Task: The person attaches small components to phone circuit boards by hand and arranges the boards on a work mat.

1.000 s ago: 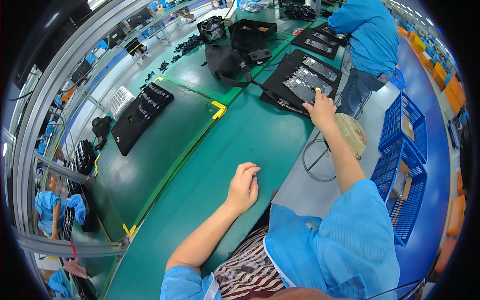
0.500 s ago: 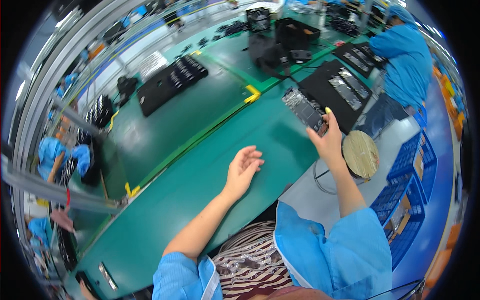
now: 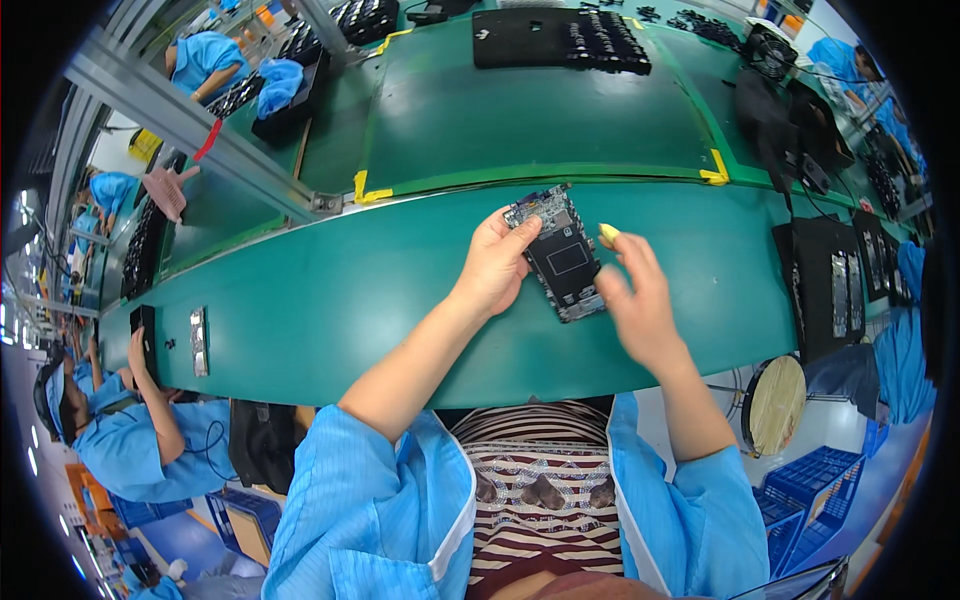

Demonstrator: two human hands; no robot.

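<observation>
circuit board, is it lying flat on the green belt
No, the left hand holds the circuit board up off the green belt, with the right hand beside it.

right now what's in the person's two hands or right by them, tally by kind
phone chassis with circuit board: 1, held in the left hand
small yellow piece: 1, pinched at the right hand fingertips
total: 2 things

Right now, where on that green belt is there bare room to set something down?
Bare green belt stretches between the left hand holding the dark phone board and the co-worker's small parts. Crowded on the right, by the black trays.
</observation>
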